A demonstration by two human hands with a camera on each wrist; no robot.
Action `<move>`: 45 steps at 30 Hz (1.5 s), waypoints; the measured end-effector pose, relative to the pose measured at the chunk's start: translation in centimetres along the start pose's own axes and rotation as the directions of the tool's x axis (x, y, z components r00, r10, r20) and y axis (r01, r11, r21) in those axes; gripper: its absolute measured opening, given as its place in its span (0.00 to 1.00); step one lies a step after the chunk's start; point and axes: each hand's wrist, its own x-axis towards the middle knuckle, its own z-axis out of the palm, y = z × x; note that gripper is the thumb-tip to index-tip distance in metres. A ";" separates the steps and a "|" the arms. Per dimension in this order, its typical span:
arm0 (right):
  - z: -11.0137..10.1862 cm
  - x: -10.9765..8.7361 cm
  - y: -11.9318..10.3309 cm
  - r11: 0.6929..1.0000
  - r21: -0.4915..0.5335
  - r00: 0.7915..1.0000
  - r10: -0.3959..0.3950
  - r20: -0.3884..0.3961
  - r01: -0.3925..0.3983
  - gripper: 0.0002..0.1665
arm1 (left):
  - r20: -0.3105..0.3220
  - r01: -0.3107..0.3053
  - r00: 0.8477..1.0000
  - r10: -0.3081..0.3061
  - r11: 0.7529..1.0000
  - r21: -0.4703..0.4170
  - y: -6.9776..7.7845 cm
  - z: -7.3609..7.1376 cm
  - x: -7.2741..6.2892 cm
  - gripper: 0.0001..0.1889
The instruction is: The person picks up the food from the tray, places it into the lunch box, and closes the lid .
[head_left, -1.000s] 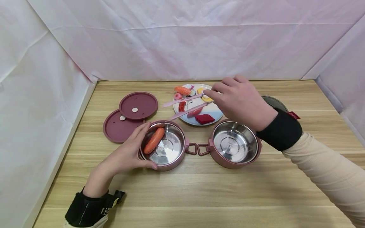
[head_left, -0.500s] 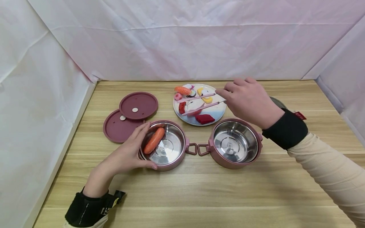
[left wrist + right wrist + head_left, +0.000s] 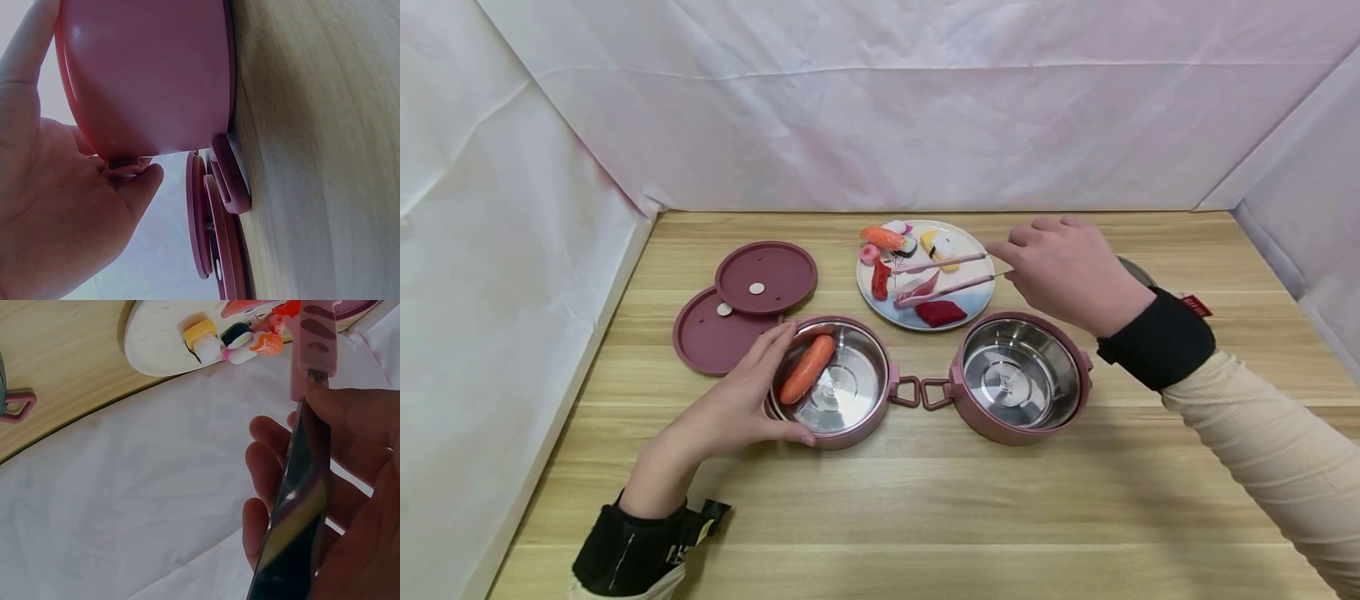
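In the head view my left hand (image 3: 730,408) holds the left mauve pot (image 3: 850,438) by its side, thumb and fingers spread along the rim. The left wrist view shows fingers at a small tab on the pot's wall. An orange-red sausage (image 3: 807,369) lies inside. With my right hand (image 3: 1060,271) I grip metal tongs (image 3: 951,289) with pink tips, their two arms apart. The tips are over the round plate (image 3: 976,295), around a pink-red slice (image 3: 925,286); whether they touch it I cannot tell. In the right wrist view the tongs' metal part (image 3: 300,500) lies along the fingers.
A second mauve pot (image 3: 1000,427) stands on the right, its handle close to the first pot's. Two overlapping maroon lids (image 3: 767,267) lie at left. The plate also bears a dark red piece (image 3: 942,313) and several sushi-like pieces. A dark round object (image 3: 1138,270) is partly hidden behind the right wrist.
My right hand has moved right and slightly nearer, bringing the tongs' tips from the plate's left edge to over the pink-red slice. The left hand and pots have stayed put.
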 end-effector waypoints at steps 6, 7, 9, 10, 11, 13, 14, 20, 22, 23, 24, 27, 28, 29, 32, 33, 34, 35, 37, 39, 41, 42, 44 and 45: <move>0.1 0.0 0.1 0.999 -0.002 0.995 0.036 0.090 -0.036 0.23 | -0.003 -0.007 1.000 0.007 1.000 0.005 0.0 0.0 0.0 0.71; 0.1 0.0 0.1 0.999 0.001 0.994 0.042 0.101 -0.043 0.23 | -0.004 -0.009 1.000 0.009 1.000 0.006 0.0 0.0 0.0 0.71; 0.1 0.1 0.2 0.998 0.007 0.991 0.053 0.120 -0.055 0.23 | -0.005 -0.012 1.000 0.012 1.000 0.007 0.0 0.0 0.0 0.71; 0.2 0.2 0.2 0.998 0.011 0.990 0.059 0.130 -0.061 0.23 | -0.005 -0.013 1.000 0.013 1.000 0.006 0.0 0.0 0.0 0.71; 0.2 0.2 0.2 0.998 0.015 0.988 0.063 0.138 -0.066 0.23 | -0.004 -0.013 1.000 0.013 1.000 0.004 0.0 0.0 0.0 0.71; 0.2 0.3 0.3 0.997 0.023 0.985 0.070 0.155 -0.074 0.23 | -0.003 -0.012 1.000 0.012 1.000 0.001 0.0 0.0 0.0 0.71; 0.2 0.3 0.3 0.997 0.025 0.984 0.072 0.164 -0.077 0.23 | -0.003 -0.012 1.000 0.012 1.000 0.000 0.0 0.0 0.1 0.71; 0.2 0.6 0.3 0.994 0.057 0.977 0.076 0.197 -0.089 0.23 | -0.005 -0.014 1.000 0.015 1.000 0.003 -0.1 0.0 0.1 0.71; 0.3 0.6 0.4 0.993 0.066 0.975 0.079 0.209 -0.095 0.23 | -0.005 -0.013 1.000 0.013 1.000 0.002 -0.1 0.0 0.1 0.71; 0.4 0.6 0.4 0.993 0.070 0.973 0.082 0.215 -0.099 0.23 | -0.004 -0.012 1.000 0.012 1.000 0.002 -0.1 0.0 0.1 0.71; 0.5 0.6 0.4 0.992 0.072 0.971 0.086 0.223 -0.104 0.23 | -0.004 -0.011 1.000 0.011 1.000 0.000 -0.1 0.0 0.1 0.71; 0.8 0.6 0.6 0.991 0.071 0.966 0.096 0.241 -0.116 0.23 | -0.003 -0.009 1.000 0.009 1.000 -0.003 -0.1 0.0 0.2 0.71; 0.9 0.5 0.7 0.990 0.073 0.965 0.098 0.245 -0.119 0.23 | -0.004 -0.009 1.000 0.009 1.000 -0.003 0.0 0.0 0.2 0.71; 0.9 0.5 0.7 0.990 0.077 0.964 0.099 0.245 -0.121 0.23 | -0.004 -0.010 1.000 0.010 1.000 -0.002 -0.1 0.0 0.2 0.71; 1.1 0.4 0.8 0.987 0.091 0.962 0.103 0.254 -0.129 0.21 | -0.006 -0.011 1.000 0.011 1.000 -0.001 -0.1 0.0 0.1 0.71; 1.1 0.4 0.8 0.986 0.098 0.961 0.107 0.257 -0.136 0.21 | -0.005 -0.011 1.000 0.011 1.000 0.000 -0.1 0.0 0.1 0.71; 1.0 0.3 0.8 0.984 0.104 0.959 0.111 0.263 -0.142 0.20 | -0.004 -0.010 1.000 0.010 1.000 0.000 -0.1 0.0 0.1 0.71; 1.1 0.3 0.8 0.983 0.110 0.956 0.116 0.271 -0.150 0.20 | -0.004 -0.010 1.000 0.010 1.000 0.000 -0.1 0.0 0.2 0.71; 1.1 0.3 0.7 0.979 0.117 0.949 0.126 0.290 -0.166 0.20 | -0.001 -0.006 1.000 0.006 1.000 -0.001 0.0 0.1 0.2 0.71; 1.1 0.3 0.7 0.977 0.121 0.944 0.133 0.303 -0.176 0.20 | 0.002 -0.001 1.000 0.001 1.000 -0.002 0.0 0.1 0.2 0.71; 1.1 0.4 0.7 0.977 0.122 0.942 0.133 0.308 -0.178 0.20 | 0.000 0.001 1.000 -0.001 1.000 -0.003 0.0 0.1 0.2 0.71; 1.1 0.4 0.6 0.977 0.120 0.942 0.132 0.307 -0.176 0.20 | -0.001 0.002 1.000 -0.002 1.000 -0.003 0.0 0.1 0.2 0.71; 1.1 0.5 0.6 0.978 0.118 0.945 0.128 0.302 -0.170 0.19 | -0.002 0.001 1.000 -0.001 1.000 -0.002 0.0 0.0 0.1 0.71; 1.1 0.5 0.6 0.979 0.114 0.945 0.128 0.300 -0.169 0.19 | -0.002 0.000 1.000 0.000 1.000 -0.003 0.0 0.0 0.1 0.71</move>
